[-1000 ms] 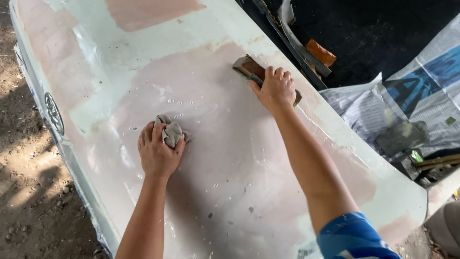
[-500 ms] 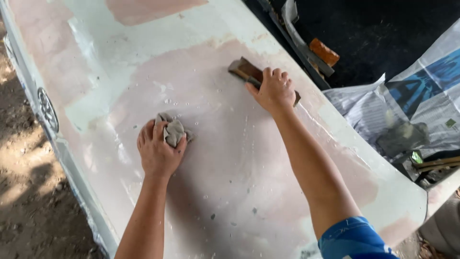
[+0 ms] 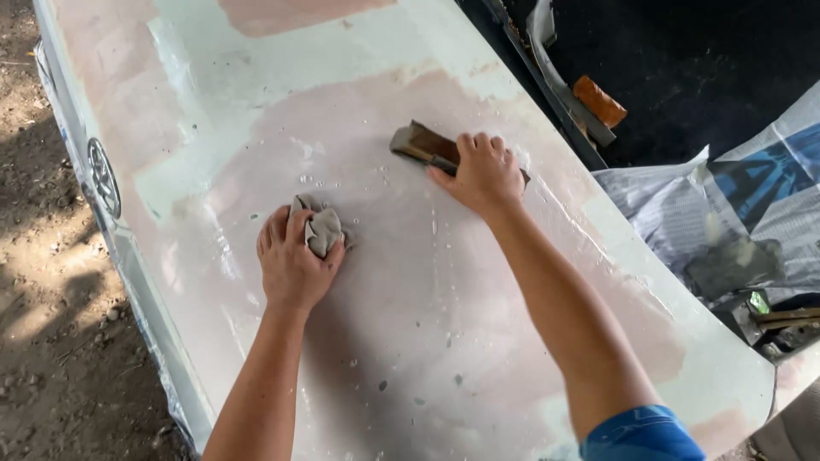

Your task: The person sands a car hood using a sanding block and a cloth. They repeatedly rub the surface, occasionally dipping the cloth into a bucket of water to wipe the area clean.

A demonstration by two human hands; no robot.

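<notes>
While the left hand [image 3: 292, 260] bunches a grey rag [image 3: 322, 230] mid-panel, the right hand [image 3: 483, 171] presses a brown sanding block [image 3: 423, 145] flat on the car panel [image 3: 410, 341], wet filler spreading broadly toward both edges.

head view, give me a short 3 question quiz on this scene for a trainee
1. True or false: the left hand presses a grey cloth on the panel.
2. What does the right hand press on the panel?
A. a spray can
B. a brown sanding block
C. a paint roller
3. Fill in: the crumpled newspaper lies to the ____ of the panel in the picture.

Key:
1. True.
2. B.
3. Right.
</notes>
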